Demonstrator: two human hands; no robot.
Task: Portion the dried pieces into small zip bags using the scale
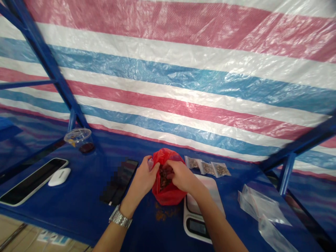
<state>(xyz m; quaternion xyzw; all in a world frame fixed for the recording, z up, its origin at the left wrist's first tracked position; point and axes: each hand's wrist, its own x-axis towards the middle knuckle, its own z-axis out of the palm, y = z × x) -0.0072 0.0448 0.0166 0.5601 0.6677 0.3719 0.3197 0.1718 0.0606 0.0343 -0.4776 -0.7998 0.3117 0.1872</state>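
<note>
A red plastic bag (172,196) stands gaping on the blue table, with small brown dried pieces (164,178) inside. My left hand (144,176), a metal watch on its wrist, is at the bag's left rim. A bit of clear plastic bag (150,163) shows pinched between its thumb and fingers. My right hand (181,175) reaches into the mouth from the right, its fingers curled among the brown pieces; the fingertips are partly hidden. Beside the red bag, under my right forearm, lies a white digital scale (187,220); its display is too blurred to read.
Small filled clear bags (207,168) lie in a row behind the scale. Flat clear bags (265,206) lie at right. Leftward are a dark phone (128,171), a white-edged phone (34,182), a white earphone case (59,176) and a clear cup (84,141). Striped sheeting (183,87) hangs behind.
</note>
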